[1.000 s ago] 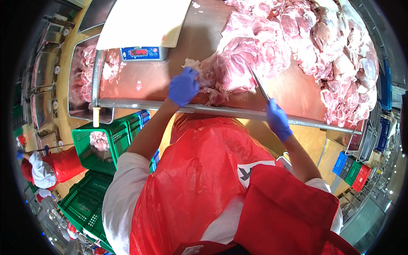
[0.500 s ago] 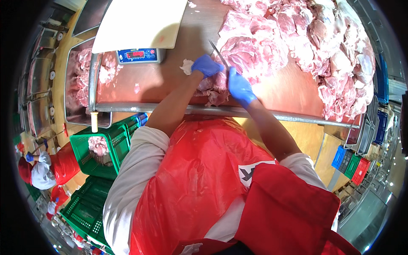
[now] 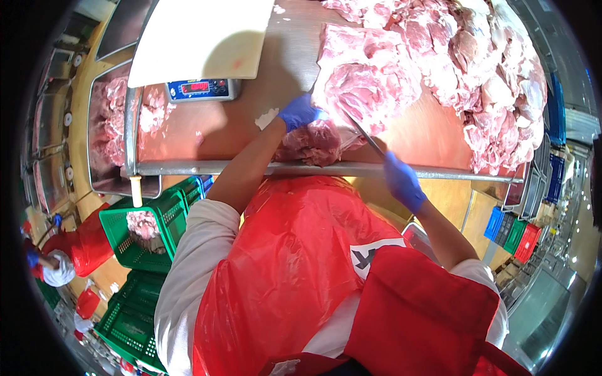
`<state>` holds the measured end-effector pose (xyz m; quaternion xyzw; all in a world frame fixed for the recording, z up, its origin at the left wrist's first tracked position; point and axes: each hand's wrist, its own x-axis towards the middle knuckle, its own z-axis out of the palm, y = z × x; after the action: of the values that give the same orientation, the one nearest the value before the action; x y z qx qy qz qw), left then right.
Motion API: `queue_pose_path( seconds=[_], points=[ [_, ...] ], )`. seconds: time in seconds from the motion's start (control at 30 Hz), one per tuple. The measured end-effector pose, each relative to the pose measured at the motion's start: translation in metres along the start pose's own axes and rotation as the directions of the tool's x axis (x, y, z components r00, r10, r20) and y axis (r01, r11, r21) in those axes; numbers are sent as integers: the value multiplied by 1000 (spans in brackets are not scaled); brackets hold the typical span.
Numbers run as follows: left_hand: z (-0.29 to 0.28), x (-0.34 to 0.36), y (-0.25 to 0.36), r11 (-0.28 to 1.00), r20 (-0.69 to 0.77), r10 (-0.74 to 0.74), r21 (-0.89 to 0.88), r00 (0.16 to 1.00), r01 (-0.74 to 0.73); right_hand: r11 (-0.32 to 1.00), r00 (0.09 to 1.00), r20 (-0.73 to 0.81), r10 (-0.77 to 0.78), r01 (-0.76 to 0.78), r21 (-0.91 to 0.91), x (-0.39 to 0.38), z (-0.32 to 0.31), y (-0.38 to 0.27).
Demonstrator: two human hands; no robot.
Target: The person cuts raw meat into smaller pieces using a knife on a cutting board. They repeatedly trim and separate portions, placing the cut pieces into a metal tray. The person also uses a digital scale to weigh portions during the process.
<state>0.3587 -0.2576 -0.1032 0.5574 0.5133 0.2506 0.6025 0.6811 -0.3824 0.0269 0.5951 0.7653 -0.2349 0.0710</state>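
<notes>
My right hand, gloved in blue, is closed round the handle of a knife. It hangs by the table's front edge, and the blade points away and to the left, its tip at a large pale-pink slab of raw meat. My left hand, also in a blue glove, grips the left edge of the meat beside a darker red flap at the front edge. Its fingertips are partly hidden against the meat. A white scrap lies left of that hand.
A heap of raw meat covers the table's right side. At left stand a digital scale, a white board over it, and a metal tub of meat. Green crates stand below left; a co-worker is beyond them.
My right hand has drawn the knife right and toward me, away from my left hand. The left hand has shifted slightly nearer and left, and the darker flap now lies spread along the edge.
</notes>
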Motion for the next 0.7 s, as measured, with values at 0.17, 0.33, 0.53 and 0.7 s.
queue_pose_path(
  seconds=[0.17,0.33,0.53,0.7],
  points=[
    [8,-8,1,962,-41,-149,226,988,154,980,1000,6,-1,0,197,125,4,-89],
    [5,-36,56,770,-151,202,634,968,-62,983,992,-56,-117,123,134,178,23,-103],
    [2,-50,63,670,-106,320,728,941,-146,989,957,259,-134,145,-24,110,-5,-49],
    [8,-92,94,714,-98,422,649,901,-264,942,942,143,-304,319,-99,153,7,-75]
  ],
)
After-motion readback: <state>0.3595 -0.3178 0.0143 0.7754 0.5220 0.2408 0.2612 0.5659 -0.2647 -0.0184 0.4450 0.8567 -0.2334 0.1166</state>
